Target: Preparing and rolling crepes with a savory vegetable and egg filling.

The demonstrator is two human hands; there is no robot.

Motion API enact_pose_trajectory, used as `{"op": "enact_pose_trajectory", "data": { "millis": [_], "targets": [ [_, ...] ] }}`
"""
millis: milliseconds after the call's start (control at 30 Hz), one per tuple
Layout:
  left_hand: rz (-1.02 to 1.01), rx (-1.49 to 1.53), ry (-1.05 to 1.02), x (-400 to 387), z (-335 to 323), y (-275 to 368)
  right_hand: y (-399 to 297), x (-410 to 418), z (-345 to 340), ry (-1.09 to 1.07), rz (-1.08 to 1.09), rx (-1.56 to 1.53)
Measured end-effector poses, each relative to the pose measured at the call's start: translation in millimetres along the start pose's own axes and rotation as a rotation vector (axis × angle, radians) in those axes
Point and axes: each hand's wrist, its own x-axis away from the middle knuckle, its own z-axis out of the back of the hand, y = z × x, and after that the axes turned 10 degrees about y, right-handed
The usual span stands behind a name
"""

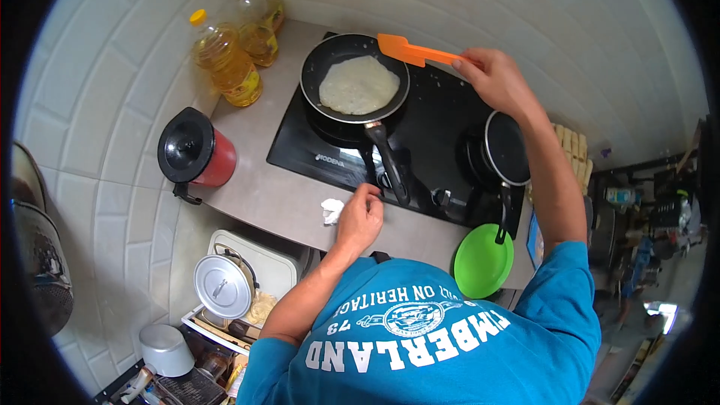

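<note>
An orange spatula [419, 52] is in my right hand [495, 76], pinched near the end of its handle. Its flat blade is at the far right rim of a black frying pan [312, 76]. A thin, pale, round pancake [360, 85] lies in that pan, on the left burner of a black glass cooktop [439, 118]. My left hand [360, 219], fingers curled, is at the cooktop's front edge beside the left control knob [384, 180]. Whether it touches the knob cannot be made out. The frying pan's handle [388, 163] points toward me, just right of that hand.
A crumpled white tissue [332, 211] is left of my left hand. Farther left stand a red lidded jug [216, 160] and several oil bottles [230, 67]. On the right are a smaller black pan [506, 146] and a green plate [484, 261]. Tiled walls [450, 0] border the counter.
</note>
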Motion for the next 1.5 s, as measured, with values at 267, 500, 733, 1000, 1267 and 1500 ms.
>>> {"op": "enact_pose_trajectory", "data": {
  "millis": [267,500,733,1000,1267,1500],
  "targets": [
    [-0.622,-0.497,0.297,-29.1,-38.8,-27.5,1.2,145.2,60.3,0.164,-0.275,-0.573],
    [-0.684,-0.609,0.31,-36.8,-53.3,-29.7,17.5,236.3,68.2,0.232,-0.424,-0.675],
    [-0.457,-0.261,0.28,-27.4,-32.9,-27.5,13.1,307.4,53.7,0.277,-0.643,-0.936],
    [0.481,0.982,-0.215,-20.7,-44.3,35.3,-12.1,358.7,3.8,0.212,-0.931,-1.436],
    [0.477,0.985,-0.078,-50.1,-51.5,37.5,-2.3,410.9,8.4,0.149,-0.911,-1.58],
    [0.478,0.946,-0.083,31.2,-32.9,35.2,35.0,454.8,39.5,0.13,-0.843,-1.483]
  ]
}}
